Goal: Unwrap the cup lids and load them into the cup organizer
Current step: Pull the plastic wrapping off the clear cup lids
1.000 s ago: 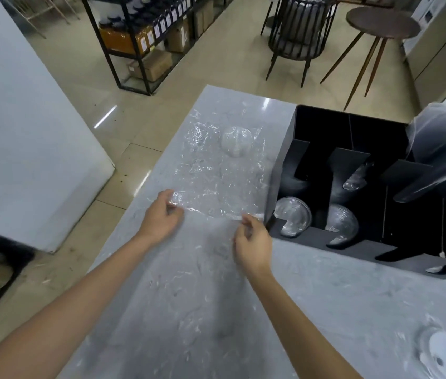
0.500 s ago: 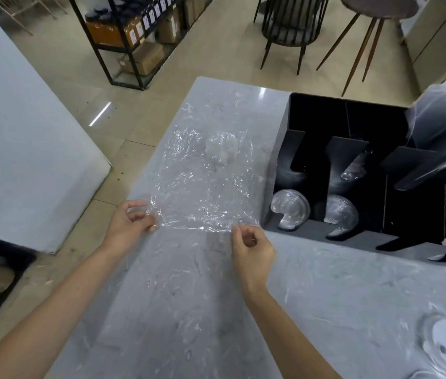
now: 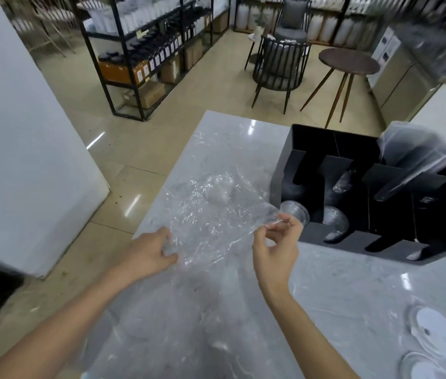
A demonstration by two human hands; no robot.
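Only the head view here, so: both hands are on a sheet of clear plastic wrap [image 3: 216,214] lifted just off the grey marble worktop [image 3: 353,291]. The left hand [image 3: 148,253] has its fingers curled onto the near left edge of the film, and the right hand [image 3: 276,247] pinches the near right corner between thumb and fingertips, other fingers loosely fanned. There's a pale lump showing through the wrap near its far end, too blurry to say if it's a lid or just bunched film. The black cup organizer [image 3: 309,236] sits just right of the wrap, with clear dome lids [image 3: 295,212] already lying in its two left slots and what looks like another plastic sleeve [image 3: 413,149] sticking out of the top right. A few flat white lids [image 3: 432,332] sit well apart on the near right of the worktop. Handling-wise I'd guess the film weighs nothing, is floppy and clingy, and will fold on itself, so edges and corners like this are the place to hold it. The lids look thin and springy, probably easy to dent, so I'd take them by the rim, not the dome.
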